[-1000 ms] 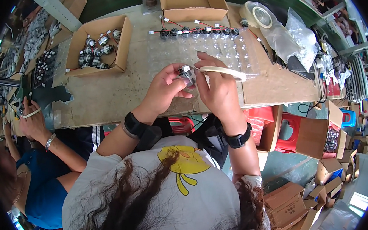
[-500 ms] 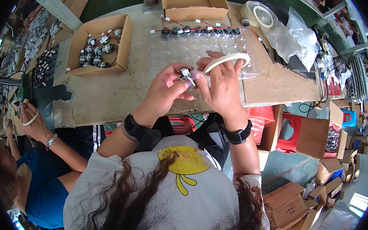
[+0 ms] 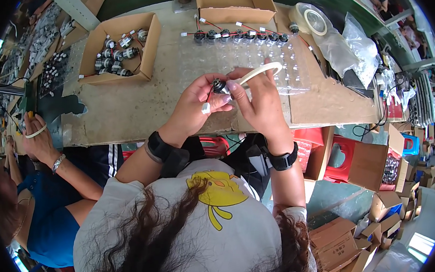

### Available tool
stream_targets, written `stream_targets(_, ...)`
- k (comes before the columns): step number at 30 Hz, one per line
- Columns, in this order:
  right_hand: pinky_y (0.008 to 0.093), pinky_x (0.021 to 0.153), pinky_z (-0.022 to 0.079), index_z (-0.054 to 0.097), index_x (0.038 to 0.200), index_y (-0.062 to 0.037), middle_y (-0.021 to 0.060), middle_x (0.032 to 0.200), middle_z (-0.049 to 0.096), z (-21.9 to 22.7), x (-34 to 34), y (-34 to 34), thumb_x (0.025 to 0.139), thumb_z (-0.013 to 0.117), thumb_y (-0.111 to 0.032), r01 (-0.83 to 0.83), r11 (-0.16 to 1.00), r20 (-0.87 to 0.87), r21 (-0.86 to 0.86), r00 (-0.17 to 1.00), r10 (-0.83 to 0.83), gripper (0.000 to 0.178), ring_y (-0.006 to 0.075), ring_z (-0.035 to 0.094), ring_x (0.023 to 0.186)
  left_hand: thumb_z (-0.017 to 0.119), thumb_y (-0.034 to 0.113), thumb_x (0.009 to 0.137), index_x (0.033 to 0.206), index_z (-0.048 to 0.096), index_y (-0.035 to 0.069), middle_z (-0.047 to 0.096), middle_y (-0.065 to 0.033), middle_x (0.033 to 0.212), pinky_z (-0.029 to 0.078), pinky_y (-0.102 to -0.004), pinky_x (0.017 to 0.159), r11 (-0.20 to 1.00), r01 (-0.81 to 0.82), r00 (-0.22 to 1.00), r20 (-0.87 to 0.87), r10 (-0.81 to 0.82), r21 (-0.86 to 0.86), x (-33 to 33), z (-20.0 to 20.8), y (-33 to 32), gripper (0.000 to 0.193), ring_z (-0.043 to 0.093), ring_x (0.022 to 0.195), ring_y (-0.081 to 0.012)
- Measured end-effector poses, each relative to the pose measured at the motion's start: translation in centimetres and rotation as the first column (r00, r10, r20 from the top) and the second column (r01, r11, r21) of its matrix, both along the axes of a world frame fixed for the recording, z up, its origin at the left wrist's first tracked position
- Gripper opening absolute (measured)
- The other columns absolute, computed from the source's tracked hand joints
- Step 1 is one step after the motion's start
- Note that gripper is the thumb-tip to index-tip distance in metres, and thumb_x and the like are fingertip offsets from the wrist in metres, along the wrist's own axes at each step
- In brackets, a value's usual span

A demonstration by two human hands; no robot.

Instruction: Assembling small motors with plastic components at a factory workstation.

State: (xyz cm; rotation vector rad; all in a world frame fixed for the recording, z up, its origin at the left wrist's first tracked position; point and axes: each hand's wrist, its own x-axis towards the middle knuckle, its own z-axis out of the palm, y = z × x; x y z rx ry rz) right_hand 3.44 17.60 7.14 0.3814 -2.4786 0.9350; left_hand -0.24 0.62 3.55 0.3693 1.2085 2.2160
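Over the near edge of the table, my left hand [image 3: 195, 103] is closed on a small motor [image 3: 218, 86] with a black end. A red wire with a white plug [image 3: 206, 108] hangs from it in front of my palm. My right hand [image 3: 263, 106] meets it from the other side, thumb and fingertips at the motor. A narrow cream roll of tape [image 3: 257, 71] is looped over the fingers of that hand. Just beyond, a clear plastic blister tray [image 3: 208, 63] carries a row of similar wired motors [image 3: 238, 34] along its far edge.
At left a cardboard box [image 3: 148, 54] holds several motors. Another cardboard box [image 3: 237, 15] stands at the back. Tape rolls [image 3: 316, 22] and plastic bags [image 3: 359, 52] lie at the far right. A co-worker's hand [image 3: 41, 140] is at the left. Red stools and cartons stand below the table's right.
The motor has turned in my fingers: its black end now shows, and the wire and plug hang down. The tape roll on my right hand has tilted and shifted slightly left.
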Motion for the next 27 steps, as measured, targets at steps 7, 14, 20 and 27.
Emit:
stream_targets(7, 0.0543, 0.111, 0.015, 0.065, 0.092, -0.0035, 0.0083, 0.096, 0.066, 0.5, 0.5, 0.3, 0.087, 0.062, -0.016, -0.029, 0.953, 0.146, -0.302, 0.986, 0.076, 0.013, 0.0309, 0.058, 0.11, 0.059, 0.003, 0.09, 0.124, 0.047, 0.004, 0.057, -0.0053, 0.109, 0.056, -0.0317, 0.083, 0.999, 0.004, 0.998, 0.062, -0.006, 0.033, 0.2, 0.3, -0.3, 0.036, 0.06, 0.1, -0.0151)
stream_targets(14, 0.055, 0.111, 0.015, 0.065, 0.092, -0.0037, 0.0089, 0.101, 0.066, 1.3, 0.6, 0.3, 0.089, 0.058, -0.015, 0.236, 0.937, -0.236, 0.259, 0.956, -0.175, 0.013, 0.0328, 0.056, 0.114, 0.057, 0.003, 0.091, 0.127, 0.046, 0.004, 0.057, -0.0061, 0.113, 0.056, -0.032, 0.083, 0.993, 0.065, 0.998, -0.013, -0.067, -0.097, 0.3, 0.6, -0.3, 0.037, 0.06, 0.102, -0.0162)
stream_targets(20, 0.055, 0.111, 0.012, 0.064, 0.095, -0.0041, 0.0096, 0.106, 0.065, -0.9, 0.6, 0.0, 0.091, 0.056, -0.017, 0.112, 0.989, -0.095, 0.094, 0.99, -0.103, 0.016, 0.0327, 0.051, 0.12, 0.056, 0.006, 0.092, 0.127, 0.047, 0.004, 0.057, -0.0074, 0.118, 0.055, -0.032, 0.084, 0.991, 0.032, 0.998, 0.053, -0.039, 0.132, 0.6, -0.5, 0.7, 0.036, 0.06, 0.102, -0.0174)
stream_targets(27, 0.0546, 0.112, 0.007, 0.064, 0.103, -0.0056, 0.0116, 0.113, 0.063, -2.2, 0.9, 0.8, 0.092, 0.055, -0.019, -0.037, 0.894, 0.174, -0.447, 0.976, 0.127, 0.02, 0.0345, 0.044, 0.128, 0.056, 0.011, 0.093, 0.128, 0.046, 0.005, 0.057, -0.0071, 0.117, 0.054, -0.0318, 0.083, 0.989, 0.114, 0.986, 0.11, -0.124, 0.098, -0.2, -1.0, 0.0, 0.037, 0.061, 0.103, -0.0191)
